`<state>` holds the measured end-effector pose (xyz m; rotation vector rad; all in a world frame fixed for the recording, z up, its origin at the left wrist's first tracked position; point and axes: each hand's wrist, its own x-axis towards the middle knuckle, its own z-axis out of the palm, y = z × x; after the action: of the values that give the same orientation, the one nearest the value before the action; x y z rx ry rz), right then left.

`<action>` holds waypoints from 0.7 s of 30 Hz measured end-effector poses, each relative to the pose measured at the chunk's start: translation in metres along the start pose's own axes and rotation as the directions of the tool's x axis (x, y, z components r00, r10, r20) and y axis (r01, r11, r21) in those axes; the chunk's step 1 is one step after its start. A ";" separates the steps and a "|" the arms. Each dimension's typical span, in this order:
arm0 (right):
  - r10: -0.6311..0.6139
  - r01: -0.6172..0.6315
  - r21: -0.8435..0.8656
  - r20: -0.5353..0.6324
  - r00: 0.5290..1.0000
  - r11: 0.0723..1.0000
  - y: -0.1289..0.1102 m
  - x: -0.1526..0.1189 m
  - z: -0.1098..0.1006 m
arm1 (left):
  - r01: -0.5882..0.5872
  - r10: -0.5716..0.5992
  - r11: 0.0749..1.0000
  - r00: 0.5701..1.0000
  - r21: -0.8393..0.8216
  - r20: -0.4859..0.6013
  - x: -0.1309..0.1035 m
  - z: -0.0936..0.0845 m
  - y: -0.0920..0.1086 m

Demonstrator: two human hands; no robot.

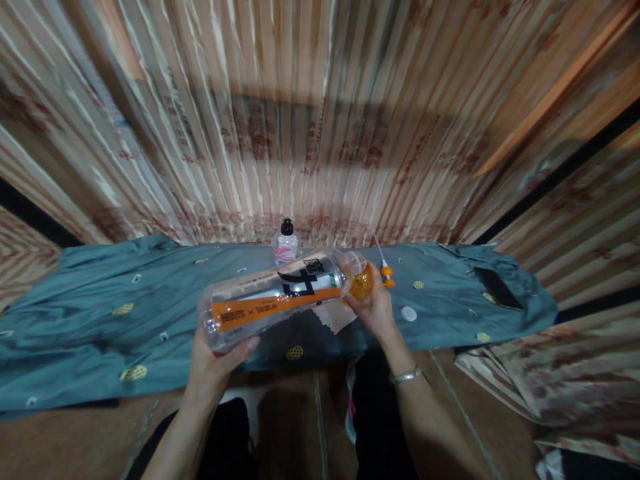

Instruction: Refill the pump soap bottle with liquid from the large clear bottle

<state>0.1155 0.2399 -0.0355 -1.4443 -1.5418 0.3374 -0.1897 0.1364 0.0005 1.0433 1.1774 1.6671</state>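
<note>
A large clear plastic bottle (270, 297) with an orange and black printed label is held tilted above the cloth, its base lower left and its neck toward the right. My left hand (215, 367) is closed around the base end, thumb along the underside. At the neck end, my right hand (375, 303) is closed on a small see-through amber container (361, 283) with a clear rim, right against the big bottle's neck. Whether the two are joined I cannot tell. Beyond my right hand lies an orange pump top (387, 273) with its thin tube.
A small clear bottle with a black cap (287, 243) stands behind the large one. On the green patterned cloth (165, 293) lie a white disc (409, 313), a torn-edged paper (334, 317) and a dark phone (499, 288). A pleated curtain (300, 133) rises behind.
</note>
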 end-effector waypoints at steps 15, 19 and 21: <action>-0.021 0.021 0.023 -0.016 1.000 1.000 0.006 0.000 0.003 | 0.027 -0.026 0.999 1.000 -0.029 0.010 0.002 0.005 0.002; -0.007 0.008 0.032 -0.022 1.000 0.999 0.004 0.000 0.004 | 0.017 -0.017 0.999 1.000 -0.047 0.000 0.002 0.005 0.001; 0.002 -0.001 0.029 -0.020 1.000 1.000 0.004 0.000 0.003 | 0.017 -0.016 0.999 1.000 -0.048 0.016 0.003 0.004 0.001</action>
<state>0.1154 0.2423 -0.0402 -1.4223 -1.5139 0.3440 -0.1873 0.1404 0.0024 1.0122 1.1273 1.6638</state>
